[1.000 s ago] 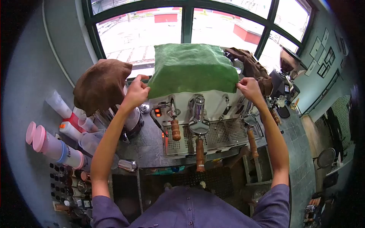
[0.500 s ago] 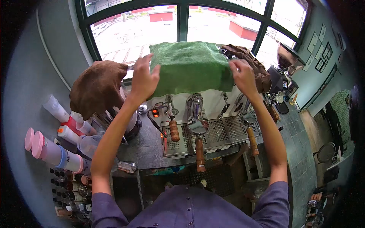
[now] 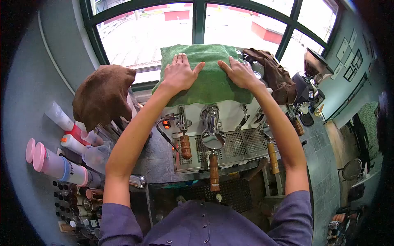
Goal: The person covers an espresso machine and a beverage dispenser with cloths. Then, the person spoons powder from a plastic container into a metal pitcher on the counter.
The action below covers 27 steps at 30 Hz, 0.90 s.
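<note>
Nearest my view, a wood-handled metal portafilter [image 3: 214, 164] juts from the white-and-chrome espresso machine [image 3: 230, 110]. Beyond it, my left hand [image 3: 179, 74] and right hand [image 3: 241, 74] lie flat and apart on the green cloth [image 3: 205, 88], thumbs pointing inward, fingers unclenched. The cloth drapes over the machine's top, between two brown cloths [image 3: 104, 94], before the dark-framed window [image 3: 198, 24].
</note>
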Motion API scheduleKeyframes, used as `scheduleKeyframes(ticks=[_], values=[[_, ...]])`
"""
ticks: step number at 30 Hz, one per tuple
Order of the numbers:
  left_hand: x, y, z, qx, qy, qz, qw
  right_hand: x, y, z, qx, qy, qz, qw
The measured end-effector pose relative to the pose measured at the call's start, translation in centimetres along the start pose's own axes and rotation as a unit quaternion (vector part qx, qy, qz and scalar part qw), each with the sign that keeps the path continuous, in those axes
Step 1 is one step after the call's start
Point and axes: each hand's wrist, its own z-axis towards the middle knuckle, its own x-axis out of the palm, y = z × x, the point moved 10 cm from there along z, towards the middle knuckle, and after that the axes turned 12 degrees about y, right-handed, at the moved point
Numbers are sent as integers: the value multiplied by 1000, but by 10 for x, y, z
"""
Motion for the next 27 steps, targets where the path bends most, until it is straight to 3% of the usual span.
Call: scheduleKeyframes(ticks=[2,4,7,9,11,13,16,22,25,27], values=[[-4,-1,2,-5,4,-2,1000,-2,0,1,1,19,-9,1000],[-10,0,4,-54,92,-9,994,-17,3,10,-4,8,-12,1000],[-33,5,44,-35,25,3,999,-38,17,30,-4,-20,-20,1000],[-26,12,81,-17,28,-12,999,-35,29,64,-57,-24,29,998],[-5,20,107,-26,102,-8,994,-24,43,86,-57,7,27,998],[7,28,109,-74,110,-7,991,1,40,106,12,70,-16,997],[13,39,113,-127,101,23,986,6,32,110,29,46,-18,998],[11,38,108,-127,96,-3,987,4,34,110,39,40,-25,998],[-5,31,95,-91,88,-55,990,-27,35,97,9,-34,71,997],[-33,30,89,-43,-43,-85,995,-75,36,57,-60,-214,130,966]])
